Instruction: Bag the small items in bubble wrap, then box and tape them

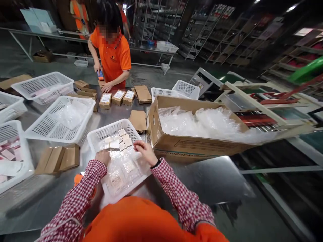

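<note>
Both hands are over a white plastic basket (94, 138) in front of me. My left hand (103, 157) is closed at the left edge of a clear plastic bag (122, 159), its fingertips partly hidden. On the other side my right hand (145, 153) has its thumb and fingers pinched together near the bag's right side; I cannot make out what is between them. Several small pale boxes (123, 138) lie in the far half of the basket. Nearer me, clear bubble packs (117, 181) with pale contents lie in it.
A large cardboard box (202, 144) full of clear plastic bags stands at right. Folded brown cartons (59, 158) and another white basket (85, 117) are at left. Across the metal table, a person in orange (114, 55) holds a blue tool (100, 74) over labelled cartons (118, 95).
</note>
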